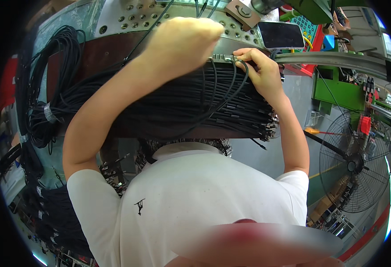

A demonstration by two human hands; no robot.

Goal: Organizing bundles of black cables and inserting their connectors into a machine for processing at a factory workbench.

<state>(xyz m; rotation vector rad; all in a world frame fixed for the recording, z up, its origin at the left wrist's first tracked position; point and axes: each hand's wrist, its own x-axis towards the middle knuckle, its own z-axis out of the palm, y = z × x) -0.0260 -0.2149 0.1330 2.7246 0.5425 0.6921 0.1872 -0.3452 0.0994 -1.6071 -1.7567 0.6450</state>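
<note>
My left hand [184, 42] is curled into a fist above the metal fixture strip [223, 58], slightly blurred. Whatever lies inside its fingers is hidden. To the right, my right hand [262, 73] pinches the end of a thin black cable [244, 76] at the strip's right end. A few more black cables loop down from the strip between my hands. Below them, a thick layer of black cables [177, 104] lies across the brown work surface [169, 132], many with metal connector ends [271, 124] gathered at the right edge.
Behind my hands is a perforated metal plate [137, 18] with a clamp block [242, 14]. A phone [281, 35] lies beyond my right hand. Coiled black cables [66, 58] sit at the left. A metal rail [338, 59] runs right, above a large fan [354, 162].
</note>
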